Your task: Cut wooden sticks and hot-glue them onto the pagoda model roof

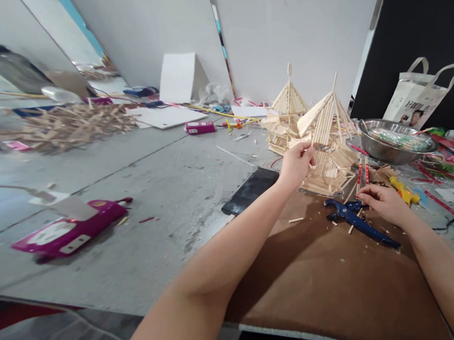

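Observation:
A pavilion model of pale wooden sticks (326,122) with a pointed roof stands at the back of the brown board (343,279). My left hand (299,161) is closed at the lower edge of its roof, thumb and fingers pinched there. A second, similar stick model (287,102) is behind it to the left. My right hand (382,201) has its fingers bent together beside the wooden sticks with red printed ends (359,173); whatever is between the fingertips is too small to make out. Just below it lies a blue hand cutter (365,230), among short stick offcuts.
Left of my left forearm is a black phone (252,191). A steel bowl (395,144) holds wrapped sticks, with a yellow glue gun (403,191) in front. Purple power strips (92,228) and a blurred stick heap (72,124) are at left. A white tote bag (418,97) stands behind.

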The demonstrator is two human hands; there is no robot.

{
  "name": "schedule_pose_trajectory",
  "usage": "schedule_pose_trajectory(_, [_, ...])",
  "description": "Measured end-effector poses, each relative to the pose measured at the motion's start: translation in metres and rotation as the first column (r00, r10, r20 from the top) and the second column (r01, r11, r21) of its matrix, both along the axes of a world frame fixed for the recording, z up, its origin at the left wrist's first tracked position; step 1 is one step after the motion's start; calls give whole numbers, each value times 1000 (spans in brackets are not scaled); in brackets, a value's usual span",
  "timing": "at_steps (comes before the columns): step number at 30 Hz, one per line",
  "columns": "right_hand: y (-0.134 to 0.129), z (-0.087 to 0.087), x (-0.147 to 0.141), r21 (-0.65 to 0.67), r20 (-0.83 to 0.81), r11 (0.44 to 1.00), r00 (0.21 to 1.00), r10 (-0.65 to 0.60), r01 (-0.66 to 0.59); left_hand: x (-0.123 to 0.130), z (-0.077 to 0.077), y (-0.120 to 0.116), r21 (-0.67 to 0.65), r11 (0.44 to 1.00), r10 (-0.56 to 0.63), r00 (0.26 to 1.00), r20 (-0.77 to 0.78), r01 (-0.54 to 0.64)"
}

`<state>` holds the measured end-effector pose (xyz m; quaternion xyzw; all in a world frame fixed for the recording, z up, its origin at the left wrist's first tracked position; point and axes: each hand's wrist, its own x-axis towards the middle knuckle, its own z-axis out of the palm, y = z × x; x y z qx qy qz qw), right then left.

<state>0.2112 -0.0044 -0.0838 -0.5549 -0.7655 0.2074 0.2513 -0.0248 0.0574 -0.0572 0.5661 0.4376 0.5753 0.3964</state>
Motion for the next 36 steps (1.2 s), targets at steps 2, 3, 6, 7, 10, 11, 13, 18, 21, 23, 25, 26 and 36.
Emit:
schedule_pose_trajectory(2, [0,0,0,-3,6,1000,1000,4,-4,1,1,-2,-17,1000,-3,1000,6,3])
schedule_pose_trajectory(3, [0,0,0,-5,8,1000,1000,6,-6,1,1,-2,-22,1000,-3,1000,8,3])
schedule_pose_trajectory(6, [-1,1,-1,-10,10,1000,1000,7,-7,1,1,-1,-19,1000,2,1000,7,-2])
schedule_pose_trajectory(7, [-1,1,-2,-11,9,1000,1000,6,-6,1,1,0,-15,1000,4,1000,6,-4])
schedule_pose_trajectory(10, [-1,0,-2,1,15,1000,1000,10,-10,1,-1,2,0,1000,6,1000,-4,-6])
schedule_pose_trajectory(11, [-1,0,-2,8,20,1000,1000,12,-12,0,-1,2,3,1000,6,1000,-10,-6])
schedule_pose_trajectory(13, [-1,0,-2,23,31,1000,999,19,-20,0,-1,1,5,1000,7,1000,-20,-7])
schedule_pose_trajectory(18, [0,0,-1,18,52,1000,999,13,-14,0,0,-3,-13,1000,7,1000,-15,-8])
schedule_pose_trajectory(21, [0,-1,-1,23,66,1000,998,16,-17,0,0,-2,-12,1000,8,1000,0,-8])
schedule_pose_trajectory(23, [1,-2,0,31,74,999,997,24,-27,0,-1,0,-7,1000,9,1000,7,-9])
schedule_pose_trajectory(25, [1,-3,0,34,75,999,997,33,-36,-1,-2,1,1,1000,11,1000,6,-11])
schedule_pose_trajectory(26, [2,-4,1,34,76,999,996,36,-39,-1,-3,2,3,1000,11,1000,2,-11])
schedule_pose_trajectory(36, [1,-3,-1,30,70,999,997,22,-25,0,-2,3,6,1000,19,1000,-22,-19])
